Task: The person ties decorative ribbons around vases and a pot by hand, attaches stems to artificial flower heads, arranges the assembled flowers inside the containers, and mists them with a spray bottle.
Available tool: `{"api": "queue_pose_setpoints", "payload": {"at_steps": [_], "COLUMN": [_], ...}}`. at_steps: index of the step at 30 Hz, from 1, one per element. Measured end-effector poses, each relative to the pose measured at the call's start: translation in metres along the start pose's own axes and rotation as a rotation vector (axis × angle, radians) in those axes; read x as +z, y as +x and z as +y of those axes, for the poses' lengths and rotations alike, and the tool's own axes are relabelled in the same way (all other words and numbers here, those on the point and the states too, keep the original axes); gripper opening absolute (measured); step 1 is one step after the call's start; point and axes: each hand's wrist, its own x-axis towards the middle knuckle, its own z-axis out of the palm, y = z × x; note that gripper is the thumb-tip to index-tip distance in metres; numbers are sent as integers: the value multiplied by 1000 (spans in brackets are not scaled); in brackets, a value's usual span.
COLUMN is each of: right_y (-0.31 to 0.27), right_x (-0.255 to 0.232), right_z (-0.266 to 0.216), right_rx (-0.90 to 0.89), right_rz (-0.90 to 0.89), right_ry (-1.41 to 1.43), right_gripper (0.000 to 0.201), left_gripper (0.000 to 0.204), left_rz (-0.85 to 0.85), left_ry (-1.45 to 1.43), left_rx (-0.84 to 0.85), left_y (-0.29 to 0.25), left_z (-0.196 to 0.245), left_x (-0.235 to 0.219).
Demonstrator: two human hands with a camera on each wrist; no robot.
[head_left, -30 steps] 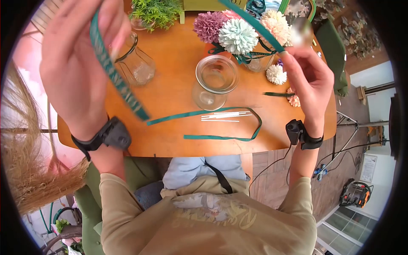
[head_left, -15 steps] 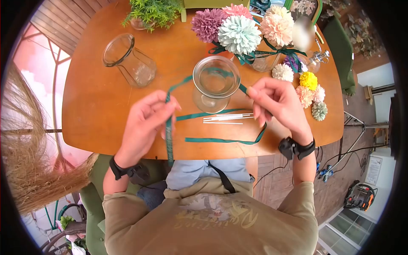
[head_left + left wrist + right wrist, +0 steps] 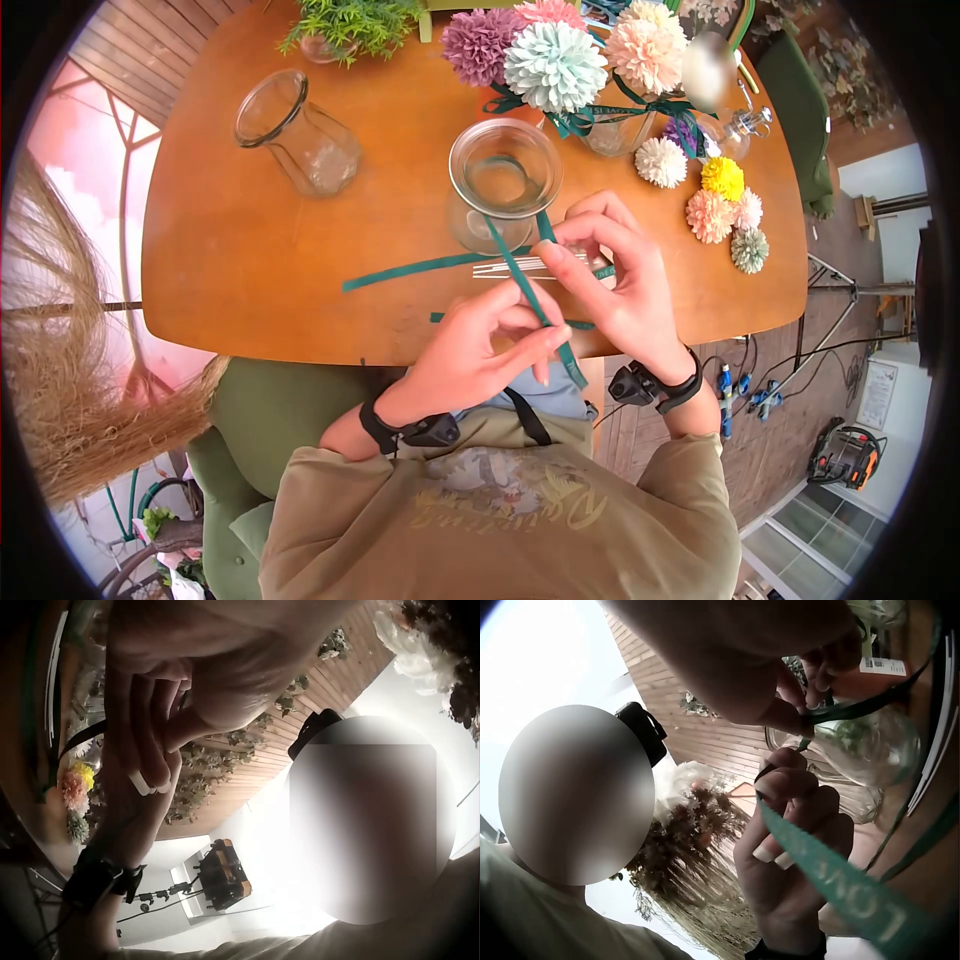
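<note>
In the head view a dark green ribbon (image 3: 512, 262) with pale lettering runs toward me from the flared neck of a clear glass jar (image 3: 478, 222). My left hand (image 3: 490, 345) pinches one end between thumb and fingers, its tail hanging past the fingertips. The other stretch is pinched by my right hand (image 3: 625, 275), close in front of the jar on its right. The right wrist view shows both hands near each other, with the lettered ribbon tail (image 3: 840, 881) trailing from the left hand (image 3: 799, 817). A second green ribbon (image 3: 400, 272) lies on the table, partly hidden behind the hands.
White sticks (image 3: 490, 270) lie just before the jar. An angular glass vase (image 3: 310, 150) stands at left, a green plant (image 3: 350, 30) behind it. Pompom flowers (image 3: 556, 75) fill the back right, and loose flower heads (image 3: 710, 215) lie at the table's right.
Both hands have come down from high up with the ribbon, passing it behind the jar. Since then the left hand has moved right and toward the body, bringing its ribbon end near the right hand.
</note>
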Motion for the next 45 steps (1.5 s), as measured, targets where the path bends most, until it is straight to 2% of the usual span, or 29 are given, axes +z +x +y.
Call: {"api": "queue_pose_setpoints", "payload": {"at_steps": [1,3,7,9,10,12,16,18,20,22,24,26,28,31,33,34,35,37,38,40,41,43,45], "right_y": [0,-1,4,6,7,8,9,9,8,7,6,6,6,2,-2,-2,-3,-5,-5,-2,-2,-5,-6], "right_x": [2,4,6,3,4,5,5,5,4,4,6,6,5,6,8,9,11,13,12,11,12,14,16], "right_z": [0,0,0,1,-2,-9,1,2,1,1,3,1,-1,-7,-11,-10,-7,-3,-2,-1,0,1,-3], "right_rx": [1,264,328,311,310,260,280,258,265,271,257,262,269,292,149,148,-37,-409,-410,-549,-551,-557,-593], "right_rz": [-1,-80,-100,-202,-204,-251,-191,-143,-158,-175,-203,-225,-248,-168,-12,-15,-23,-35,-34,-48,-48,-178,-196], "right_ry": [2,251,255,138,138,113,194,348,387,422,399,375,350,359,119,121,15,-200,-202,-250,-250,-295,-317], "right_gripper": [12,13,16,18,18,20,20,18,17,17,19,19,20,16,13,13,15,21,21,26,26,29,29], "left_gripper": [11,10,14,12,12,14,13,16,17,18,17,13,10,5,5,6,8,10,13,18,22,26,29], "left_rz": [41,133,197,260,261,321,312,409,449,486,462,370,393,421,432,393,352,348,340,311,287,235,184], "left_ry": [99,244,371,569,570,709,741,569,502,385,404,681,675,636,606,486,364,307,251,168,83,4,-77], "left_rx": [57,172,178,212,214,411,359,449,445,293,268,338,368,388,377,249,121,131,141,97,49,-3,-54], "left_y": [3,7,10,11,13,15,6,0,-3,-4,-3,1,2,3,1,-3,-5,-6,-6,-5,-4,-5,-3], "left_z": [-3,-9,-16,-16,-19,-24,-20,-20,-18,-14,-16,-17,-12,-10,-3,4,8,8,9,20,25,25,22], "left_x": [2,7,7,7,7,7,2,-4,-6,-6,-12,-20,-18,-20,-21,-20,-19,-21,-22,-23,-25,-33,-36]}}
